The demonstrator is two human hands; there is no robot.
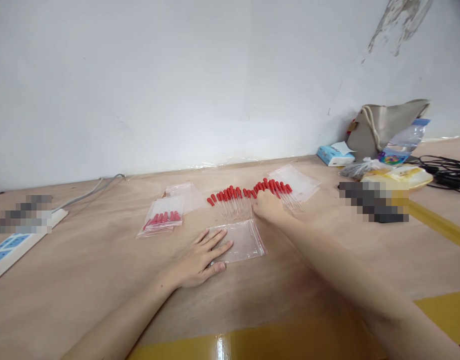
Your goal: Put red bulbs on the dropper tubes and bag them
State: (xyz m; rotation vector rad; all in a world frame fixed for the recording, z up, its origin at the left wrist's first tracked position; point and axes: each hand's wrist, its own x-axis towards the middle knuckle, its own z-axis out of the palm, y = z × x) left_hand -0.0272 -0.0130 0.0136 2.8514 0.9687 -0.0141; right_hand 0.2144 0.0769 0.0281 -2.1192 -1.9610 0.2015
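Observation:
My left hand [201, 257] lies flat with fingers spread on the left part of a clear zip bag [241, 242] on the table. My right hand [268, 206] reaches past the bag to a row of droppers [232, 200] with red rubber bulbs and thin clear stems. Its fingers are bent in at the row's middle, and what they hold, if anything, is hidden. More droppers [278, 187] fan out just beyond that hand, partly over a few clear bags [295, 181]. To the left, a stack of bags [162, 217] has several red-bulbed droppers inside.
At the left edge lies a white power strip [12, 245] with a grey cable [98, 187]. Far right stand a blue tissue pack [335, 156], a beige bag [387, 125], a yellow plastic packet [400, 177] and black cables [451, 175]. A white wall [158, 90] backs the table.

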